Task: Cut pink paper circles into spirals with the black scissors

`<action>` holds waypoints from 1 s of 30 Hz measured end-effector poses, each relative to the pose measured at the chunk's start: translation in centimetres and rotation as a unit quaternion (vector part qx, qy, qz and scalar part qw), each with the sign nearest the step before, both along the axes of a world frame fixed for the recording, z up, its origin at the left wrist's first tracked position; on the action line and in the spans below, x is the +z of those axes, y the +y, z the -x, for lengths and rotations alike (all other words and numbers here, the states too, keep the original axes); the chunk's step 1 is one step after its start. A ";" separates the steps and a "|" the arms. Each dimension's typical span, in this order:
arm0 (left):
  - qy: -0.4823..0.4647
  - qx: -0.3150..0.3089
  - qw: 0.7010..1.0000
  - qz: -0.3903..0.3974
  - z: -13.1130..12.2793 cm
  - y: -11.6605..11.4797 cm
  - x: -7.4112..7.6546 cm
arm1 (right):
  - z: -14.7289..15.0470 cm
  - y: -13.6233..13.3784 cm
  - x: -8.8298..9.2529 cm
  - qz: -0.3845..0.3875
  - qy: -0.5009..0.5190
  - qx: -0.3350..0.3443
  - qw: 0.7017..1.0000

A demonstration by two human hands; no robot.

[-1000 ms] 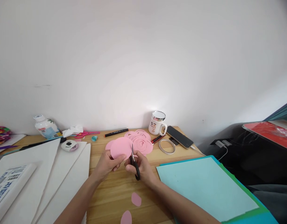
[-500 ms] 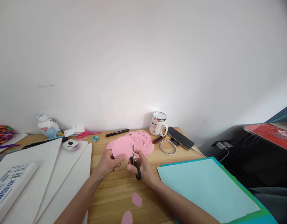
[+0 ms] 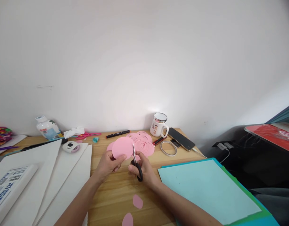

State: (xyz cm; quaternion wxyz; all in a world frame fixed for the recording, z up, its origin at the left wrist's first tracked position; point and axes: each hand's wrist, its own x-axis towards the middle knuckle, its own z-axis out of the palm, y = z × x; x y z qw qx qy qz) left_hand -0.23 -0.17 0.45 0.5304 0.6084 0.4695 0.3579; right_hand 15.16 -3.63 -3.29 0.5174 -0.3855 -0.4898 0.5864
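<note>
A round piece of pink paper [image 3: 122, 147] is pinched at its lower edge by my left hand [image 3: 109, 164], thumb on top. In my right hand [image 3: 144, 169] are black-handled scissors [image 3: 139, 172], their blades pointing up at the paper's right edge. Behind the paper lies a heap of pink paper rings and spiral cut-outs [image 3: 146, 146] on the wooden table [image 3: 113, 197]. Nearer to me, two small pink paper pieces [image 3: 137, 201] rest between my forearms.
At the back stand a white mug [image 3: 158, 125] and a bottle [image 3: 48, 128]. A phone [image 3: 182, 139], tape ring [image 3: 168, 148], black marker [image 3: 118, 134] and pink scissors [image 3: 88, 135] lie about. White sheets [image 3: 73, 175] cover the left, light-blue sheets [image 3: 205, 188] the right.
The scissors' blades have shifted slightly at the right edge of the pink circle. My left hand still holds the paper in nearly the same place.
</note>
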 end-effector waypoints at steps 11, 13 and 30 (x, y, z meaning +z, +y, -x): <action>-0.049 0.027 0.998 0.014 -0.6 -0.1 -0.1 | 0.1 -0.2 -1.0 0.001 0.001 0.025 1.000; -0.039 0.028 0.999 0.008 -0.5 0.0 -0.4 | 0.1 -0.2 -1.0 -0.006 0.007 0.021 1.000; -0.002 -0.002 1.000 0.000 -0.2 0.2 -0.7 | -0.1 0.0 -0.7 -0.017 0.019 -0.002 1.000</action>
